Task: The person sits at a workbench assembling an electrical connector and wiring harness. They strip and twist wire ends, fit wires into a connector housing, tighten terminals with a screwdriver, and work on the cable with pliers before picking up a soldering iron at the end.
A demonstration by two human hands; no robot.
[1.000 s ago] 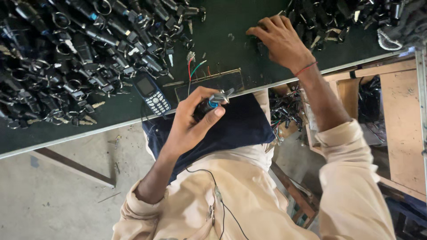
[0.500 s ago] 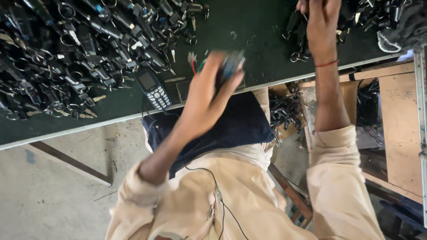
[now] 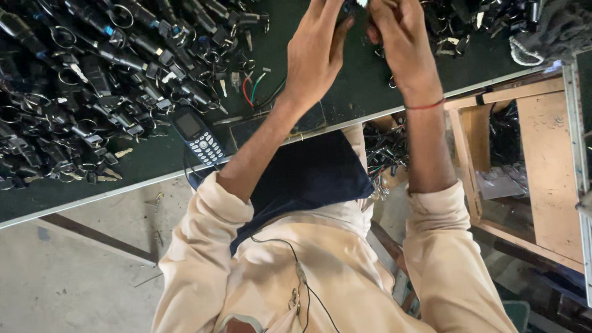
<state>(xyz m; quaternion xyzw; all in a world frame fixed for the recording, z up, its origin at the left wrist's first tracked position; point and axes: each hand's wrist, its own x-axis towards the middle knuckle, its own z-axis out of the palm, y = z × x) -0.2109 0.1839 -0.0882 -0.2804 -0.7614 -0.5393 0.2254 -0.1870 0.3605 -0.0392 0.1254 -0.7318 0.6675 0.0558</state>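
My left hand [image 3: 314, 52] and my right hand [image 3: 401, 43] meet at the top edge of the view, above the dark green table [image 3: 357, 92]. Both pinch a small dark part [image 3: 354, 5] with a light blue bit; most of it is cut off by the frame. A red thread circles my right wrist. A heap of black lock parts with metal rings and keys [image 3: 92, 80] covers the table's left side. Loose red, green and black wires [image 3: 253, 89] lie just left of my left forearm.
A blue keypad phone [image 3: 198, 139] lies near the table's front edge. More black parts [image 3: 475, 24] and a grey cloth [image 3: 555, 28] sit at the top right. A wooden frame [image 3: 542, 154] stands to the right, with wire bundles [image 3: 385, 157] under the table.
My left hand carried the small part away from my lap and over the table. My right hand left the far pile and joined it on the part.
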